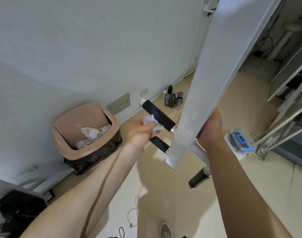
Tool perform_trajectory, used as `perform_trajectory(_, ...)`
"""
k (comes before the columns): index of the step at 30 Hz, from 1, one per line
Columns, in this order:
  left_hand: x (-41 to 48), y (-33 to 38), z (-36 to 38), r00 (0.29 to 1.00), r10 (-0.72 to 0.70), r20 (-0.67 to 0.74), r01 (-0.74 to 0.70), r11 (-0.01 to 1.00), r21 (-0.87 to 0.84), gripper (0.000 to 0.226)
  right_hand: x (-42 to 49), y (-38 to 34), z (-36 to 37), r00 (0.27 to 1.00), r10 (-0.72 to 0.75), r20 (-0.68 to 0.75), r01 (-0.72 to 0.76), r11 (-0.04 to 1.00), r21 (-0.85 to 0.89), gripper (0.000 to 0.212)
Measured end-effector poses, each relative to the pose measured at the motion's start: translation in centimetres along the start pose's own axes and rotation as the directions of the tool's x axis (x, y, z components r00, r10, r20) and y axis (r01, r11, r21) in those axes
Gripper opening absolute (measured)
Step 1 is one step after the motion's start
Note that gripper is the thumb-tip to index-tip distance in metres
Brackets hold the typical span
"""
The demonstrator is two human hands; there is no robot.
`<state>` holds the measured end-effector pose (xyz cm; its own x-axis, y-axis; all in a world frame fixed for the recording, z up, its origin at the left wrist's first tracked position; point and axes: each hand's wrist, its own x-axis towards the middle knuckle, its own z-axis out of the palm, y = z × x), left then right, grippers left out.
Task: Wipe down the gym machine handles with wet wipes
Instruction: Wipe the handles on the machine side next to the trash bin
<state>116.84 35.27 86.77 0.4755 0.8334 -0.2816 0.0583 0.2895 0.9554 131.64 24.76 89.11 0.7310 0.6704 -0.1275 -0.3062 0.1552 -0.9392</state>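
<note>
White wipe [152,124], left hand [139,133], on handle [161,117]; right hand [210,127] grips beam [203,79]

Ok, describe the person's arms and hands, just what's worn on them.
The left arm and right arm are bare as far as they show, no sleeves. The left hand and right hand wear no gloves; no watch, ring or bracelet is visible.

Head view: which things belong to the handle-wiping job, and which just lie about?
Job: crumpled white wet wipe in left hand; upper black foam handle being wiped; lower black handle; white metal bar gripped by right hand.
Lying about: pink swing-lid bin; dark bottles; clear plastic box with blue clips.
</note>
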Motion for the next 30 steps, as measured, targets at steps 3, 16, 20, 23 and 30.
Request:
perform_trajectory(3, 1.6, 1.3, -0.7, 0.955, -0.01, -0.295, -0.019, 0.995, -0.094, 0.008, 0.0, -0.2, 0.1, 1.0, 0.011, -0.018, -0.01, 1.0, 0.01, 0.052)
perform_trajectory(16, -1.7, 4.9, -1.4, 0.96, 0.275, 0.063, -0.272, 0.846, 0.459, 0.027, 1.1, -0.9, -0.6, 0.971, 0.089, 0.224, -0.099, 0.994, 0.037, 0.051)
perform_trajectory(20, -1.4, 6.9, 0.3, 0.951, 0.308, -0.005, -0.278, 0.866, 0.415, 0.018, 1.7, -1.8, 0.1, 0.797, 0.245, 0.551, -0.315, 0.948, 0.034, 0.049)
perform_trajectory(23, -1.5, 7.4, 2.4, 0.951, 0.299, -0.075, -0.254, 0.899, 0.356, 0.025, 3.4, -2.2, 1.4, 0.804, 0.287, 0.521, -0.3, 0.952, -0.06, 0.053)
perform_trajectory(30, -3.1, 5.7, 6.3, 0.92, 0.138, -0.367, -0.164, 0.986, -0.042, 0.049, 5.7, -3.2, 2.1, 0.719, 0.137, 0.681, 0.053, 0.967, -0.25, 0.014)
